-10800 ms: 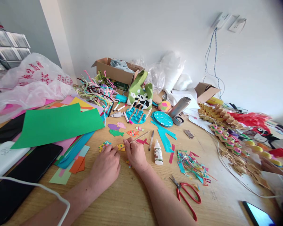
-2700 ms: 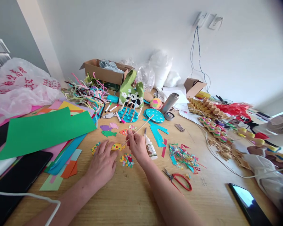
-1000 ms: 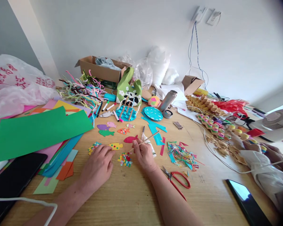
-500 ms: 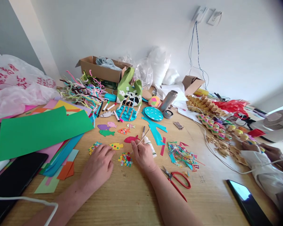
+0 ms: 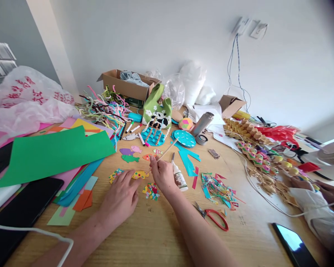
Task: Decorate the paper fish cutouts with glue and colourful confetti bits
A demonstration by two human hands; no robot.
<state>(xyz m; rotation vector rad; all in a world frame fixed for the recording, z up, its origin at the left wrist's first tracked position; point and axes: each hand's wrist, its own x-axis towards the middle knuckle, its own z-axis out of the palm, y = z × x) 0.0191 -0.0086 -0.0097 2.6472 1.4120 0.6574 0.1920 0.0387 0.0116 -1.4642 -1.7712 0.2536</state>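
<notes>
My right hand (image 5: 164, 177) pinches a thin wooden stick (image 5: 168, 149), whose lower end meets the tail side of a yellow paper fish (image 5: 139, 174) with coloured dots. My left hand (image 5: 121, 194) lies palm down, fingers out and apart, fingertips at the fish's left end. Left of those fingers is a patch of colourful paper dots (image 5: 114, 175), partly covered. Between my hands sits a small pile of paper dots (image 5: 151, 191). Purple (image 5: 126, 151) and green paper fish (image 5: 130, 158) lie beyond; an orange fish (image 5: 147, 157) is partly behind my right hand. A white glue bottle (image 5: 179, 178) lies beside that hand.
Red-handled scissors (image 5: 217, 218) and paper scraps (image 5: 217, 188) lie on the right, near a phone (image 5: 293, 243). Green card (image 5: 58, 152) tops the paper stack at left. A steel flask (image 5: 202, 124) stands behind. Another person's hands (image 5: 327, 191) are at far right.
My right hand has brought the stick's lower end over to the yellow fish, uncovering more of the glue bottle. My left hand stays by the fish. The whole view has shifted slightly.
</notes>
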